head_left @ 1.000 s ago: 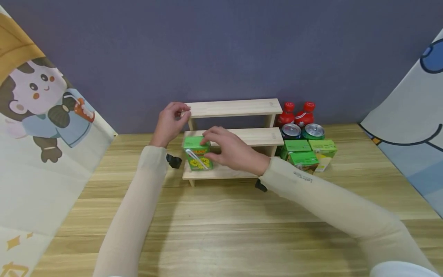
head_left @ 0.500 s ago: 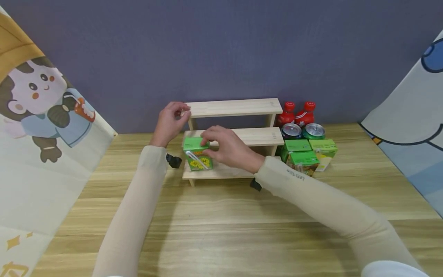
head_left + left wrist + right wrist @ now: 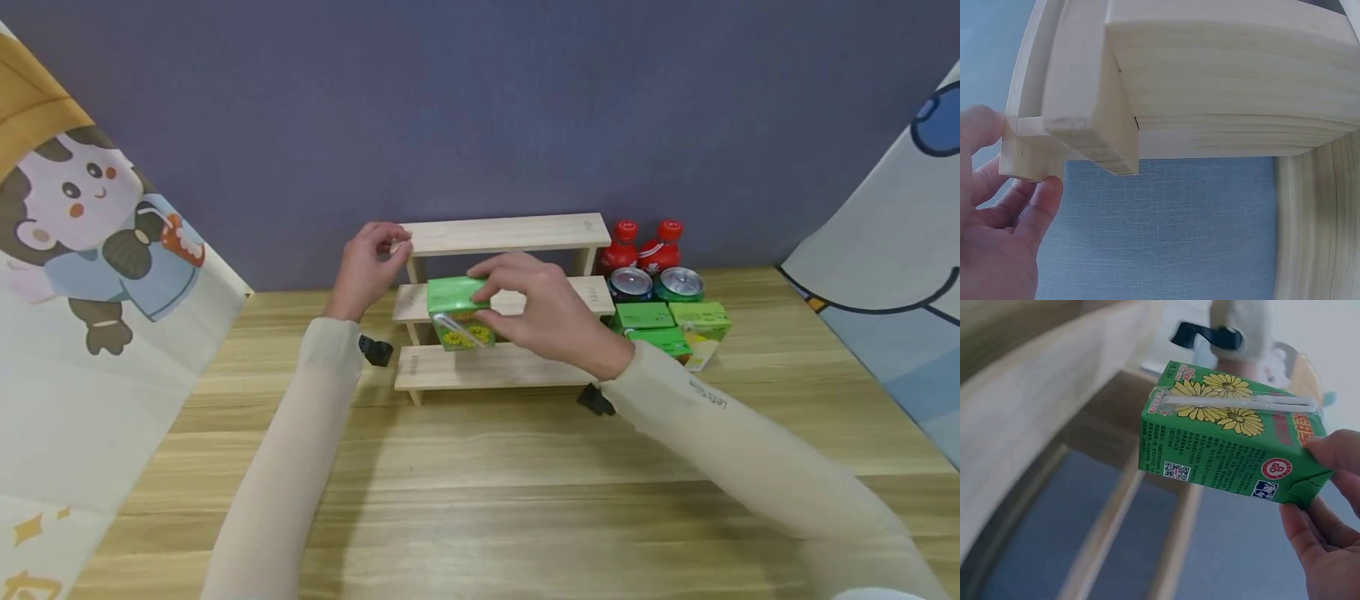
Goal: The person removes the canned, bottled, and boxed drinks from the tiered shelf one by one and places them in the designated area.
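My right hand (image 3: 551,308) pinches a green drink carton (image 3: 459,321) near its top, thumb on one side and fingers on the other. The carton shows yellow flowers and a white straw stuck on its face; in the right wrist view the carton (image 3: 1229,437) is in the air, apart from the boards. With my left hand (image 3: 369,267) I grip the left end of the top board of a three-step wooden rack (image 3: 510,233). In the left wrist view, thumb and fingertips (image 3: 1047,190) hold the corner of that rack (image 3: 1029,159).
Right of the rack stand two red-capped bottles (image 3: 660,248), two drink cans (image 3: 679,283) and several green cartons (image 3: 701,321). Behind rises a blue-grey panel (image 3: 480,108). A wood-grain table (image 3: 480,475) lies in front, with printed panels at both sides.
My right hand has closed on the carton and lifted it off the bottom board, up and to the right. The left hand has stayed at the rack's top corner.
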### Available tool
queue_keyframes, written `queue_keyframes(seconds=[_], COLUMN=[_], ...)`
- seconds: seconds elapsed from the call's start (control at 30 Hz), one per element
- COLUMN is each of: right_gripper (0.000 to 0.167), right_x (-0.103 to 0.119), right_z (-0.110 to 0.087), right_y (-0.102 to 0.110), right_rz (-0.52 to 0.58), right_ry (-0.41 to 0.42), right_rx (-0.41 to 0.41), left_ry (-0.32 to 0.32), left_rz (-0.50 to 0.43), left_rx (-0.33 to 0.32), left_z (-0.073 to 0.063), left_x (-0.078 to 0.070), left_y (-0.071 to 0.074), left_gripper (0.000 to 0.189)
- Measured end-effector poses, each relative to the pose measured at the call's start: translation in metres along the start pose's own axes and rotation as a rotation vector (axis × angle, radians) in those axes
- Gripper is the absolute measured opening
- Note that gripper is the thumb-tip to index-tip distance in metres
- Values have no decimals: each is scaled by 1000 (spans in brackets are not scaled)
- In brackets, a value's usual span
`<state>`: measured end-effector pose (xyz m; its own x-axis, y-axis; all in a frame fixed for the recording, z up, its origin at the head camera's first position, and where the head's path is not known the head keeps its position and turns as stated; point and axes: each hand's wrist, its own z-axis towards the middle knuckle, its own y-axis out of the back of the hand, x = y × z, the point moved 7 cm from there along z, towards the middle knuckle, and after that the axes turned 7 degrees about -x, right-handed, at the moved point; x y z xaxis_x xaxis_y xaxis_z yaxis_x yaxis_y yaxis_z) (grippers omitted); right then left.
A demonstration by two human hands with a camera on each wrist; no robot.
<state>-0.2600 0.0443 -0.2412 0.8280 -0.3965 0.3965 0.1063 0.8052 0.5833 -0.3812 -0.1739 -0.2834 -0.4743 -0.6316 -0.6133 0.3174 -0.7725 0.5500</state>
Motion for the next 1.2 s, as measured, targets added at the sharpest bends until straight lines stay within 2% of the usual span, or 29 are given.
queue_keyframes(seconds=[0.17, 0.33, 0.57, 0.73, 0.97, 1.2], right_gripper=[19, 22, 23, 28, 31, 36], right_x=[4, 5, -2, -10, -20, -23], right_z=[-5, -14, -32, -47, -74, -116], right_y=[39, 74, 112, 138, 174, 207], right_rz=[-28, -43, -173, -261, -381, -476], right_ry=[19, 12, 40, -13, -98, -61], right_rx=[-88, -142, -173, -182, -163, -171], left_ry=[2, 3, -3, 8, 14, 10], left_rz=[-16, -13, -19, -15, 4, -2], left_rx=[5, 12, 11, 16, 19, 18], left_z=[0, -1, 0, -1, -1, -1], left_x=[-2, -2, -2, 1, 1, 1], left_y=[0, 0, 0, -1, 0, -2], left_gripper=[25, 24, 26, 26, 27, 26])
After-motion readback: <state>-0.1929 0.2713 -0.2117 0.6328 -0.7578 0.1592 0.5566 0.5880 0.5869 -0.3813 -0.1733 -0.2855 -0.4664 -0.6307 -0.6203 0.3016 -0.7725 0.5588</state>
